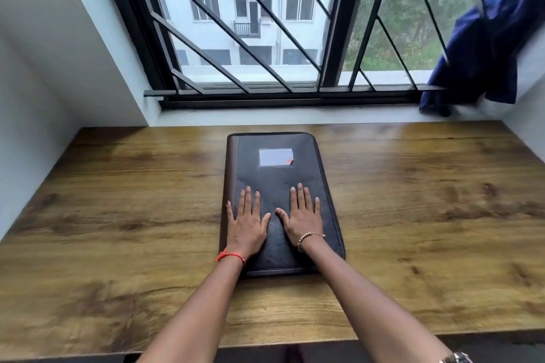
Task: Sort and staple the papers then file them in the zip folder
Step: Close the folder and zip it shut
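A dark zip folder lies closed and flat in the middle of the wooden table, its long side running away from me. A pale lined label is stuck near its far end. My left hand rests palm down on the folder's near left part, fingers straight and slightly spread. Beside it, my right hand lies flat on the near right part in the same way. Neither hand holds anything. No papers or stapler show in view.
A barred window with a sill runs along the table's far edge. A dark blue cloth hangs at the right end of the sill. White walls close in on the left and right. The table's front edge is near my elbows.
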{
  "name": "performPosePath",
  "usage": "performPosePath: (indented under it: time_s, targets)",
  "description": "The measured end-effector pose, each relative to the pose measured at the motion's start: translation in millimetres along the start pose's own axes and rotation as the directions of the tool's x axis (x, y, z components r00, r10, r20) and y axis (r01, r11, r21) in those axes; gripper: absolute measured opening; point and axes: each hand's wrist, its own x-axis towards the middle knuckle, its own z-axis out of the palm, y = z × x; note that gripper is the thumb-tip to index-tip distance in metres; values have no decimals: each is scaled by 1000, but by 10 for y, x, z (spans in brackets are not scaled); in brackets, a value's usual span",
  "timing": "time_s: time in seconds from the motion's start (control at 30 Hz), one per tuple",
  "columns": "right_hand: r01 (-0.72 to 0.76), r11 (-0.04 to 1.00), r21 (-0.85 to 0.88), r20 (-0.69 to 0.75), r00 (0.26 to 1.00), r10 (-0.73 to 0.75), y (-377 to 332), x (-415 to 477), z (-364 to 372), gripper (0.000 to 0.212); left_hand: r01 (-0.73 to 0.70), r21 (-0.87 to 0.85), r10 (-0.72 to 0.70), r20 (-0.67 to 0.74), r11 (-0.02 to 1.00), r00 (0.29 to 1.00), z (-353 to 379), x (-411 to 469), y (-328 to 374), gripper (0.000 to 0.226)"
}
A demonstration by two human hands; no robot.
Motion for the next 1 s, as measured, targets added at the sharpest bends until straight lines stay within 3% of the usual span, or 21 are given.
performPosePath:
  time_s: [0.07, 0.13, 0.2, 0.3, 0.4, 0.47, 0.73, 1.0]
  targets:
    - [19, 1000, 11, -14, 1000, -19, -13, -106, 40, 77, -38, 15, 39, -20, 999, 999, 17, -114, -11, 59]
    - [48, 999, 15, -49, 998, -48, 25, -250, 124, 109, -50, 22, 51, -36, 999, 998, 51, -245, 22, 57]
    - [76, 997, 14, -42, 996, -76, 89, -362, 165, 122, -31, -5, 31, -17, 1000, 999, 61, -327, 98, 58]
    - [93, 995, 46, -35, 995, -92, 184, -498, 50, 105, -72, -21, 72, 7, 997, 997, 7, -374, 262, 59]
    - [24, 996, 86, -108, 994, -14, 376, -584, -142, 68, -197, -33, 197, -18, 980, 980, -92, -353, 491, 57]
    - [-32, 995, 95, -145, 988, 46, 580, -650, -274, 57, -266, -35, 265, -41, 963, 964, -172, -313, 699, 56]
    - [-305, 945, 118, -205, 924, 323, 1798, -893, -674, 55, -513, -68, 508, -82, 856, 858, -275, -127, 1873, 50]
    - [-489, 831, 266, -189, 819, 542, 3329, -1114, -996, 54, -675, -90, 675, -41, 732, 737, -36, 41, 3500, 47]
